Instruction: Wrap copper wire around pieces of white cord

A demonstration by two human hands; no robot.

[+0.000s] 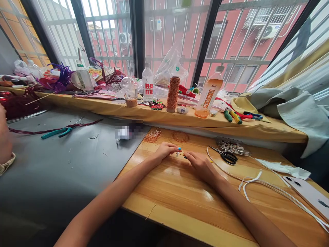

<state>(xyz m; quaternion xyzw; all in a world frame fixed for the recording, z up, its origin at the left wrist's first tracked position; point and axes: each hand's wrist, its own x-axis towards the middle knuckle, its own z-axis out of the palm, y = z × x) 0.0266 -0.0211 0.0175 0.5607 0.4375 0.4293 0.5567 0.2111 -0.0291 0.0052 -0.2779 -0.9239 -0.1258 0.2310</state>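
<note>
Above the wooden table, my left hand is closed in a pinch. A bright blue spot shows at its fingertips, a nail or a bead, I cannot tell which. A small pale piece hangs just under these fingers, too small to name. My right hand is closed close by on the right, fingers around a thin yellow strip that points toward the left hand. Behind the hands lie a coil of copper-coloured wire and a heap of short wire pieces. Black-handled scissors rest to the right.
A clear tray of small pieces, white cords and a phone lie at right. Teal pliers sit on the grey mat, near another person's arm. Bottles and a wire spool line the ledge.
</note>
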